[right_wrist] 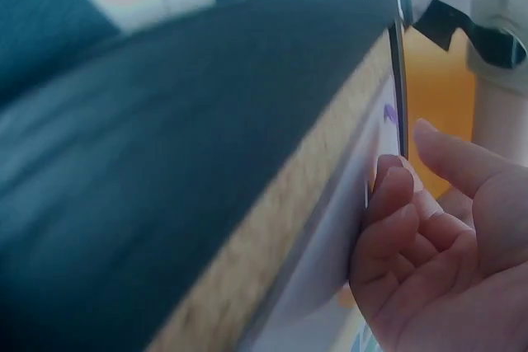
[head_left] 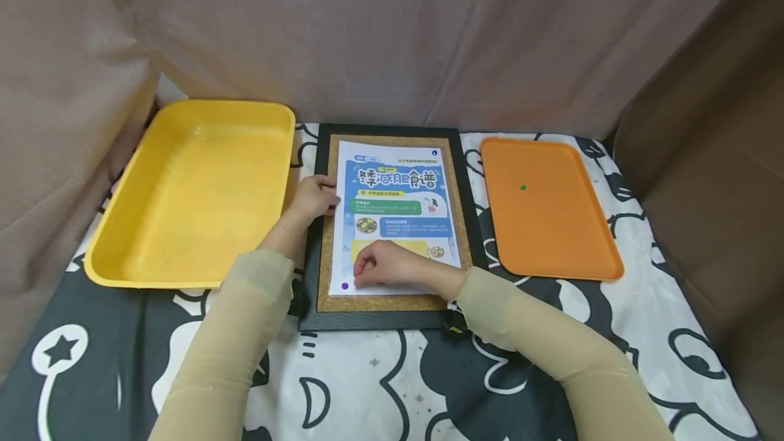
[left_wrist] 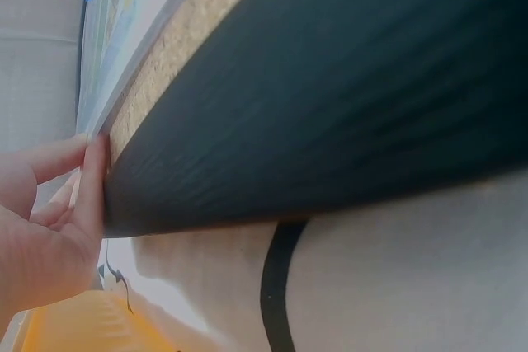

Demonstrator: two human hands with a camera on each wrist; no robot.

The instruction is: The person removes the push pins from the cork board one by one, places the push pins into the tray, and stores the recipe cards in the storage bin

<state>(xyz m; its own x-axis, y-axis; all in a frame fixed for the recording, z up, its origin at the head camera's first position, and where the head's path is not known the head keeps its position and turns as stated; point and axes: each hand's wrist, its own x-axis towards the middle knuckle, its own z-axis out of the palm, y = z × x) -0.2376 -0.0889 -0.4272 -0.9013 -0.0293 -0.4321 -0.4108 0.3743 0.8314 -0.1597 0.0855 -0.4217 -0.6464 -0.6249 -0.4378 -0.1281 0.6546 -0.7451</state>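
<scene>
A printed sheet of paper [head_left: 398, 213] with a blue design lies on a black-framed cork board [head_left: 392, 303]. A dark blue pushpin [head_left: 435, 152] sits at its top right corner, and a purple pushpin [head_left: 345, 286] at its bottom left. My left hand [head_left: 315, 197] rests at the sheet's left edge, its fingertips touching the paper and cork. Over the lower part of the sheet is my right hand [head_left: 382, 264], close to the purple pushpin. Its fingers are loosely bent, the thumb stands apart in the right wrist view, and nothing shows between them.
On the left stands a deep yellow tray [head_left: 282, 148]. A flat orange tray [head_left: 551, 223] lies on the right with a small green piece [head_left: 523, 187] on it. A patterned black and white cloth [head_left: 343, 386] covers the table, and a brownish curtain [head_left: 367, 33] hangs behind.
</scene>
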